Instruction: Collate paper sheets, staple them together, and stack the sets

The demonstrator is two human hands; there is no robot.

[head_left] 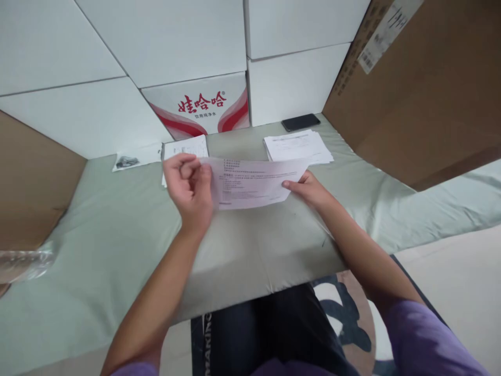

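A printed sheet of paper (pixel 252 183) is held a little above the pale green cloth-covered table (pixel 117 235). My left hand (pixel 190 189) grips the sheet's left edge with curled fingers. My right hand (pixel 307 188) pinches its right edge, thumb on top. The sheet looks folded or bent along its upper edge. Just behind my left hand lies another small paper (pixel 186 148).
A stack of printed papers (pixel 297 147) lies at the back right, with a black phone (pixel 300 122) behind it. A leaflet (pixel 131 159) lies at back left. White boxes, one with red lettering (pixel 201 107), and brown cardboard (pixel 422 89) wall the table. Clear plastic (pixel 23 263) lies left.
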